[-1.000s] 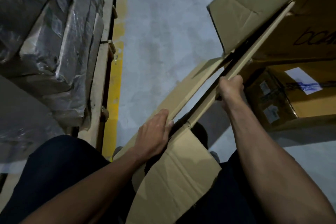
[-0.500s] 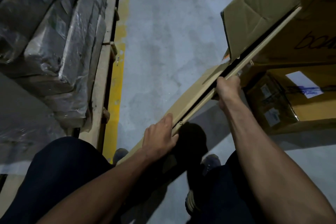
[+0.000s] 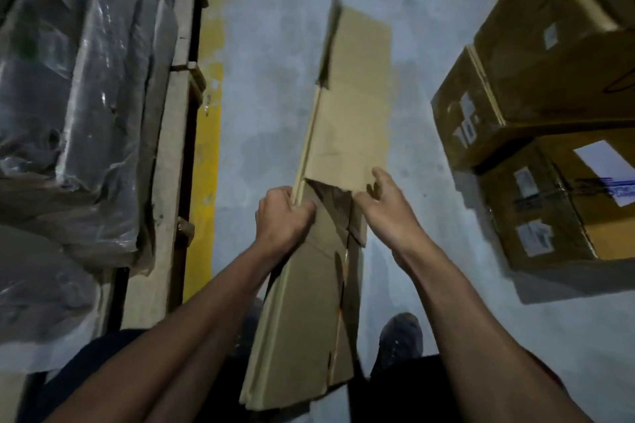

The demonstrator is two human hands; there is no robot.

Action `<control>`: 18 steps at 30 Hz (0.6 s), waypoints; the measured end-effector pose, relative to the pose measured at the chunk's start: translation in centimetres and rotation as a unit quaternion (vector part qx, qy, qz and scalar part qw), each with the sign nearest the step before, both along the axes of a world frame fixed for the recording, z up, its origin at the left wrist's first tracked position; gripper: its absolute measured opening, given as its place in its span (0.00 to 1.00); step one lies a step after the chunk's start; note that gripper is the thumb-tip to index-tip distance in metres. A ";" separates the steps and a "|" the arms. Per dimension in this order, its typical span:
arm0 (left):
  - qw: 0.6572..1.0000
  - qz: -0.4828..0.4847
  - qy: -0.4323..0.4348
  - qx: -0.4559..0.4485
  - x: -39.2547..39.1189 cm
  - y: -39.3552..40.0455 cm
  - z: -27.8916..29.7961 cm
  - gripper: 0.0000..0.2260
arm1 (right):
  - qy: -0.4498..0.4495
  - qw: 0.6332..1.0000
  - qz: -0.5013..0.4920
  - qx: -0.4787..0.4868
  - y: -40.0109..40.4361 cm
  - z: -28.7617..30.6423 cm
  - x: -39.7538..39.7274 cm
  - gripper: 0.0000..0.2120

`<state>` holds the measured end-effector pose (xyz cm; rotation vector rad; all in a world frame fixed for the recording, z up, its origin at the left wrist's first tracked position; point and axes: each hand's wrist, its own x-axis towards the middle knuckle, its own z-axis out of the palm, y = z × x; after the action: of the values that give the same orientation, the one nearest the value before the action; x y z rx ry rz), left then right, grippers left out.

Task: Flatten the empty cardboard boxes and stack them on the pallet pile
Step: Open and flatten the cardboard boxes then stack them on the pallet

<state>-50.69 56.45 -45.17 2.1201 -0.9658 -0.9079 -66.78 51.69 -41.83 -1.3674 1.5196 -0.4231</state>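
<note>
Cardboard box (image 3: 347, 134) flattened, held upright over concrete floor (image 3: 268, 79); left hand (image 3: 281, 216) fingers clamped on left edge; right hand (image 3: 385, 206) fingers apart, touching flap; probably light, floppy; best gripped at both long edges.

Matt brown cardboard box (image 3: 347, 134), glossy crinkled plastic wrap (image 3: 86, 79), rough grey concrete floor (image 3: 271, 79).
</note>
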 end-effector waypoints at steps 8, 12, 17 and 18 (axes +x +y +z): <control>0.988 0.102 0.114 -0.016 2.7 -8.1 6.1 0.14 | 0.039 0.987 -0.078 0.134 1.6 0.3 -2.9 0.23; 0.977 0.135 0.162 -0.033 3.7 -11.7 14.7 0.16 | 0.073 0.971 -0.157 0.164 1.3 5.3 -3.6 0.26; 0.953 0.187 0.234 -0.045 4.9 -14.8 26.6 0.08 | 0.019 0.901 -0.407 0.148 0.9 16.6 -3.1 0.43; 0.951 0.190 0.240 -0.047 5.1 -15.3 28.7 0.08 | -0.007 0.871 -0.469 0.145 0.5 19.1 -2.8 0.46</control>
<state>-45.60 41.18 -16.46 1.7906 -0.3296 -1.0781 -69.62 52.22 -22.69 -0.3080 2.0729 -0.7461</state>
